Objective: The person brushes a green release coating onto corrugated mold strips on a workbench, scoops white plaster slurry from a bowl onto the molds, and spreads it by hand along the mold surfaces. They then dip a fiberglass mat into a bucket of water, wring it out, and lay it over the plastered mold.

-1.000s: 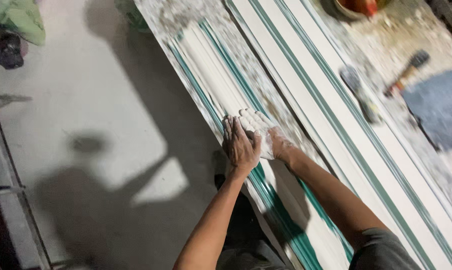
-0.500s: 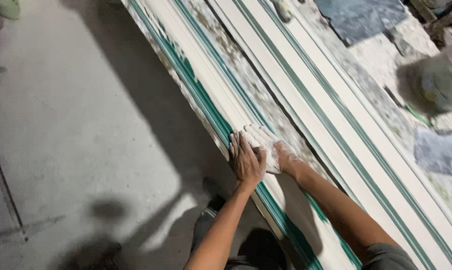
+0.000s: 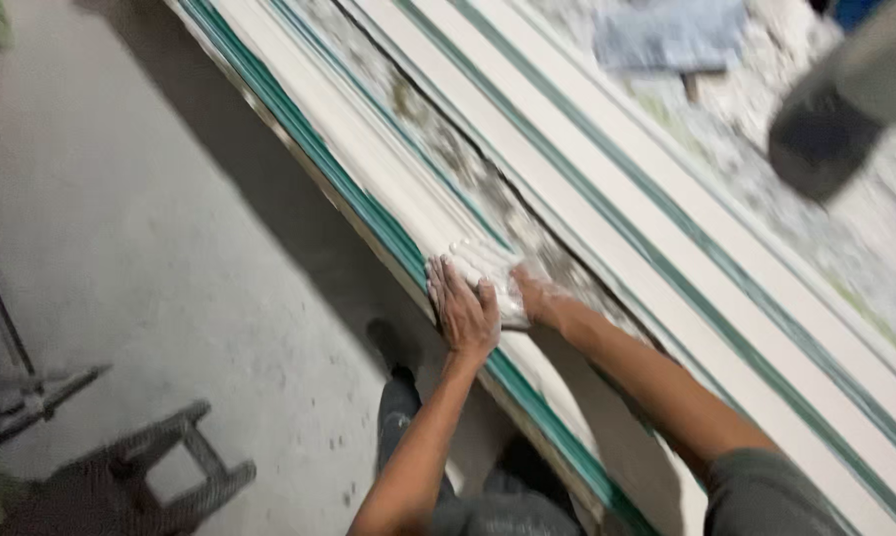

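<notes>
A long white moulding strip with green edges (image 3: 339,159) runs diagonally along the near side of a plaster-spattered bench (image 3: 438,149). My left hand (image 3: 463,310) lies flat on the strip, fingers spread, plaster on them. Touching it on the right, my right hand (image 3: 535,296) presses a white wad of wet plaster or cloth (image 3: 488,270) against the strip's surface. Which of the two it is stays unclear. Both forearms reach in from the bottom of the view.
More white and green strips (image 3: 607,169) lie parallel further right. A grey-blue slab (image 3: 671,35) rests at the top and a blurred grey object (image 3: 840,109) hangs at top right. A dark stool (image 3: 150,476) stands on the concrete floor (image 3: 150,248) at lower left.
Both hands stay together on the strip with the white wad. The view has swung, so the bench items at upper right shifted and the stool came into view.
</notes>
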